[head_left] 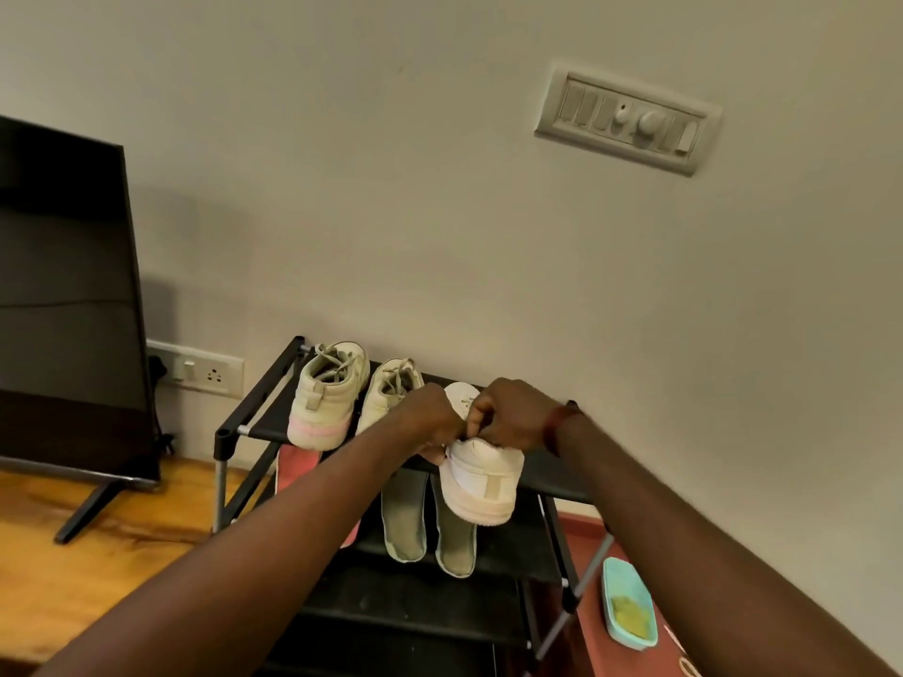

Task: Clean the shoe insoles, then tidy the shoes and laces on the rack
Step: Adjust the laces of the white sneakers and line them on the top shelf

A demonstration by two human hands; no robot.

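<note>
Plain wall, black rack (229, 432). The left hand (435, 413) and right hand (510, 417) are pressed together, pinching the top of the white shoe (481, 481) at the top shelf's front edge. Lace tidying, I'd judge. The insoles (403, 520) lean below, out of the shoes, so refitting is probably left.

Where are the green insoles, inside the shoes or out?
Out. Both green insoles lie bare on the rack shelf below the shoes.
</note>
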